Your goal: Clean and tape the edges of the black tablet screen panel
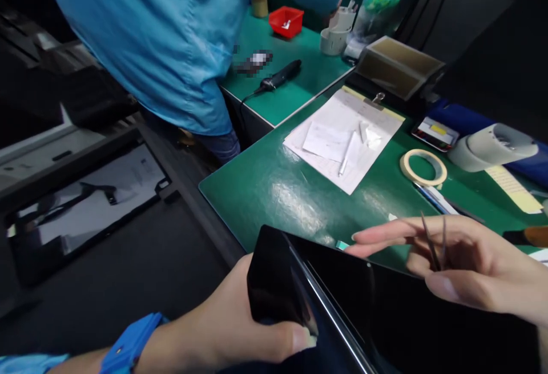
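Observation:
A glossy black panel (pixel 411 317), like a screen, fills the lower right, with a shiny straight edge running along it. My left hand (pixel 231 317), a blue band at its wrist, is closed around the panel's left corner, thumb on the near face. At the panel's far edge is my right hand (pixel 475 265). Its index and middle fingers are stretched out along that edge, while the thumb lies over the dark face. A pair of tweezers (pixel 433 242) is tucked in this hand, tips pointing up. A small green piece (pixel 341 245) shows just past the fingertips.
On the green bench (pixel 252 191) lie a clipboard with papers (pixel 325 140), a masking tape roll (pixel 423 168), pens (pixel 432 197) and a white cup (pixel 492 145). A person in a blue jacket (pixel 171 37) stands ahead, beside a red bin (pixel 286 21). A black frame (pixel 98 191) lies left.

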A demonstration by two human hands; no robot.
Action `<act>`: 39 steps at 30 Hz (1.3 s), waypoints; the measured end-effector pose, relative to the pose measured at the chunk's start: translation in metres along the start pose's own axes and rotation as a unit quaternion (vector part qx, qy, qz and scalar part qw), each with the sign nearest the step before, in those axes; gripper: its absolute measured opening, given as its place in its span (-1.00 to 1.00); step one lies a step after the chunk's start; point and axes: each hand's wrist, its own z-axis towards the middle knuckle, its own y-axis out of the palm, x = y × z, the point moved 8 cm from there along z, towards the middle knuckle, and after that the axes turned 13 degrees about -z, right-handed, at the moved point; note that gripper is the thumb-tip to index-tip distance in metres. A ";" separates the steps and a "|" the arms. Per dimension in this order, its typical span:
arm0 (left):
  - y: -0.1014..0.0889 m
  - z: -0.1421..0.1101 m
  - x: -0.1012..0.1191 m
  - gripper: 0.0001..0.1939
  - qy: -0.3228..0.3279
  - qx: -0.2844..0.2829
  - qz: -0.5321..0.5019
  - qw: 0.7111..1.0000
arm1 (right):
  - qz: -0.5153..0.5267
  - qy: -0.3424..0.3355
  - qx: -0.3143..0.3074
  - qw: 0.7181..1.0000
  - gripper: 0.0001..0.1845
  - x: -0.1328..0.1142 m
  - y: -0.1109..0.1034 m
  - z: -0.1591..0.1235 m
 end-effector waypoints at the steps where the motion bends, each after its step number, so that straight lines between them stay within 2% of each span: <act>1: 0.001 0.000 0.001 -0.83 -0.001 -0.003 -0.001 1.000 | 0.009 0.000 -0.009 1.000 -0.55 0.001 0.002 0.000; 6: 0.002 -0.001 0.000 -0.84 -0.014 -0.002 -0.012 1.000 | -0.010 -0.027 0.018 0.999 -0.61 -0.001 -0.002 0.003; 9: 0.002 0.000 0.000 -0.83 -0.017 -0.008 -0.012 1.000 | -0.026 -0.030 0.032 0.999 -0.57 -0.005 -0.005 0.006; 14: 0.000 0.000 -0.001 -0.72 -0.025 -0.002 -0.040 0.999 | 0.009 0.004 0.014 1.000 -0.51 -0.003 -0.003 0.006; 20: -0.002 -0.004 -0.003 -0.67 -0.032 0.006 -0.044 0.998 | -0.025 -0.032 0.016 0.999 -0.67 0.011 -0.003 -0.002; 30: -0.003 -0.002 0.000 -0.62 -0.021 0.015 -0.055 0.998 | -0.059 -0.018 0.012 0.998 -0.67 0.018 -0.007 -0.005; 35: -0.004 -0.003 -0.003 -0.76 -0.025 0.014 -0.007 1.000 | -0.094 -0.045 0.036 0.994 -0.64 0.012 -0.010 -0.004; 39: -0.007 -0.006 -0.001 -0.79 -0.009 0.023 0.035 0.999 | -0.110 -0.061 0.042 0.991 -0.63 0.007 -0.009 -0.005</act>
